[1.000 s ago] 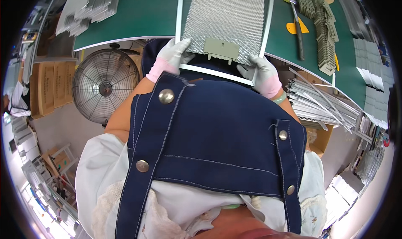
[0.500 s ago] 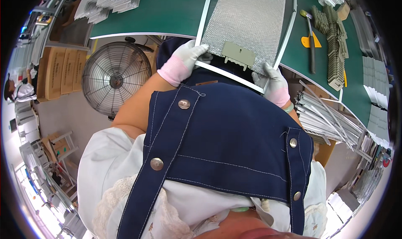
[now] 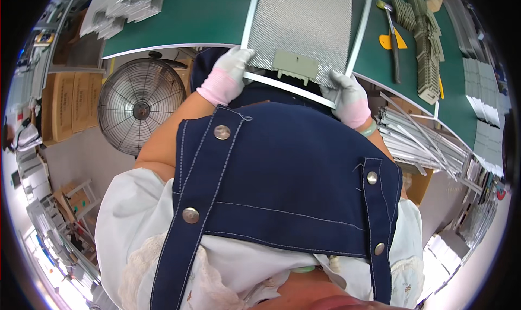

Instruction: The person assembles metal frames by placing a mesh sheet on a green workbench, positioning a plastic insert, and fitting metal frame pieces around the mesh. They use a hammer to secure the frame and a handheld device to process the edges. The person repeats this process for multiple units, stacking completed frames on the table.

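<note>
A slim silver-white metal frame (image 3: 287,89) extends from the green table's edge toward my body. My left hand (image 3: 227,77), in a white glove with a pink cuff, is closed on its near left corner. My right hand (image 3: 350,99), gloved alike, grips the near right corner, thumb on top and other fingers partly hidden. Within the frame lies a silver mesh sheet (image 3: 304,22), its far end out of view. A grey-green plastic piece (image 3: 296,65) with small prongs sits at the mesh's near edge. Between mesh and near bar there is a dark gap.
On the green table (image 3: 190,17), a hammer (image 3: 393,41) lies over a yellow scraper (image 3: 400,38), beside stacked grey-green plastic pieces (image 3: 426,60). Mesh sheets (image 3: 135,3) lie at far left. A floor fan (image 3: 141,110) stands left; metal strips (image 3: 418,136) rest below the table's right side.
The whole view has shifted a little, so most things appear farther left. My right fingers wrap more closely round the frame's corner. Both hands keep hold of the frame.
</note>
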The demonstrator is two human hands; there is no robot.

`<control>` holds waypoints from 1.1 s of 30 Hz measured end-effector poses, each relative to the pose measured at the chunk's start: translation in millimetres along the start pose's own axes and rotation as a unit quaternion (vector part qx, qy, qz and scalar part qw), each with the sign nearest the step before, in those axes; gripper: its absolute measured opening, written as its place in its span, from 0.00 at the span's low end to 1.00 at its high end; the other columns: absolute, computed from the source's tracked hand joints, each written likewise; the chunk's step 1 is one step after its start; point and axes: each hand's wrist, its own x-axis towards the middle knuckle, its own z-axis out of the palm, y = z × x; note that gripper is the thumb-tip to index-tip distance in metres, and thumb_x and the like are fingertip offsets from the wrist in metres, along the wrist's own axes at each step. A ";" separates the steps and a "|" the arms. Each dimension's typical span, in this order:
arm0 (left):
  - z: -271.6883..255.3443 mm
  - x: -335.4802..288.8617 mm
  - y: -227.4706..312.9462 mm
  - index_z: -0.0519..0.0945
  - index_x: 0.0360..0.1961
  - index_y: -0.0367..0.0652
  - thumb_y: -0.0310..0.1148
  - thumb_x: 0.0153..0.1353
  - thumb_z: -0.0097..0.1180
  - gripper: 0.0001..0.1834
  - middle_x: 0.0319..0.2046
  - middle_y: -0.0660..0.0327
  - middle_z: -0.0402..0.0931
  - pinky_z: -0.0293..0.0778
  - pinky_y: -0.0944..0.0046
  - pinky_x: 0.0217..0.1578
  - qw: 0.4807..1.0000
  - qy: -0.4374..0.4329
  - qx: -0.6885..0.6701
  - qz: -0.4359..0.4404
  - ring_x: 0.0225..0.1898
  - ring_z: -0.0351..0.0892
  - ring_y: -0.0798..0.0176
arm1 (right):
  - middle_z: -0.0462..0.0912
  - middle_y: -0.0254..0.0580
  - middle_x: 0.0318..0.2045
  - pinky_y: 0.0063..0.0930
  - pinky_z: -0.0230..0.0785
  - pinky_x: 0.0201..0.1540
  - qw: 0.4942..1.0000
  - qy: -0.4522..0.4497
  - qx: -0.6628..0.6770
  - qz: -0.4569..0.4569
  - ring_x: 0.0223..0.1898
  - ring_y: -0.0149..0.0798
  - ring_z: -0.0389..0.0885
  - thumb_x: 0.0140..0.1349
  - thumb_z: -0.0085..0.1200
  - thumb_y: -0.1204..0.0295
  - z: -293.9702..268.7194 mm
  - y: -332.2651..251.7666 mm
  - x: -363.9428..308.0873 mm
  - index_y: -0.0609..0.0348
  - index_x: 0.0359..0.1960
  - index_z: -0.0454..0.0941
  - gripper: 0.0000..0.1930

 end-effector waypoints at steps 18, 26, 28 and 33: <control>19.9 -9.1 -0.7 0.74 0.50 0.40 0.34 0.67 0.56 0.14 0.44 0.60 0.73 0.76 0.53 0.46 0.998 0.025 -0.053 -0.001 0.43 0.74 0.61 | 0.76 0.41 0.42 0.48 0.77 0.51 0.996 0.056 0.066 0.012 0.44 0.42 0.78 0.65 0.54 0.71 11.1 2.8 -4.3 0.59 0.48 0.72 0.12; 20.1 -9.9 6.9 0.74 0.50 0.39 0.34 0.68 0.54 0.14 0.45 0.57 0.74 0.76 0.51 0.48 0.999 -0.008 -0.032 -0.021 0.47 0.76 0.60 | 0.78 0.42 0.45 0.42 0.76 0.53 0.999 -0.034 -0.002 -0.012 0.48 0.40 0.79 0.65 0.55 0.72 -23.8 21.6 14.1 0.63 0.50 0.73 0.14; 19.3 -14.0 9.6 0.73 0.51 0.38 0.33 0.68 0.53 0.14 0.45 0.57 0.74 0.76 0.51 0.50 0.997 -0.045 -0.048 -0.038 0.48 0.77 0.59 | 0.79 0.43 0.44 0.42 0.76 0.53 0.996 0.022 0.081 0.025 0.47 0.40 0.80 0.65 0.54 0.73 0.0 4.9 4.4 0.64 0.49 0.74 0.13; 23.0 -12.2 1.9 0.73 0.53 0.37 0.34 0.66 0.55 0.17 0.49 0.57 0.74 0.75 0.50 0.54 0.997 -0.039 -0.061 -0.036 0.50 0.77 0.58 | 0.81 0.44 0.42 0.43 0.73 0.56 0.991 0.046 0.110 0.063 0.47 0.43 0.81 0.64 0.53 0.74 -8.2 1.5 9.6 0.60 0.48 0.76 0.11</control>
